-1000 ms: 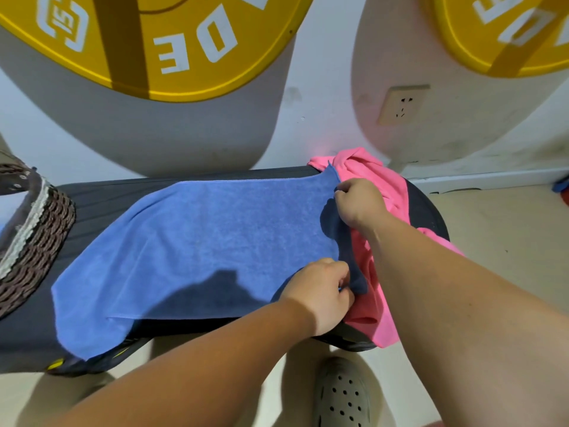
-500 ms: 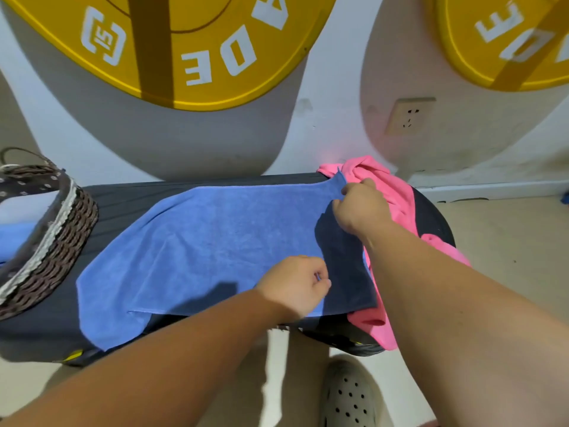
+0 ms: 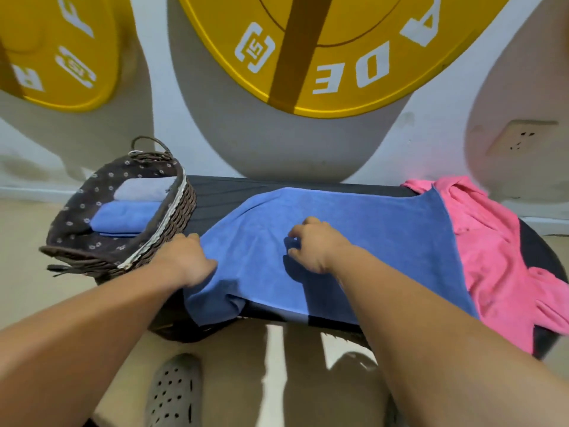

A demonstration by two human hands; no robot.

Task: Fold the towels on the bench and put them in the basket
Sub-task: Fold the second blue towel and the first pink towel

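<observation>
Head view: folded towels (image 3: 126,215) already sit in the basket (image 3: 172,223) just left of the left grip (image 3: 187,260), which clutches one end of the blue towel (image 3: 369,229) spread unfolded on the table (image 3: 234,186), while the right grip (image 3: 311,245) curls mid-cloth, hold unclear, and the pink towel (image 3: 492,257) waits heaped to its right.

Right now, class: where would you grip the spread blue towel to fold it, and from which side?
The blue towel: probably its left short edge, both corners, from the basket side: it lies loose, near corner drooping off the bench, by the left hand.

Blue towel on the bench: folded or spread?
Spread: blue towel lies flat, full length along the bench, near-left corner drooping over the edge.
</observation>
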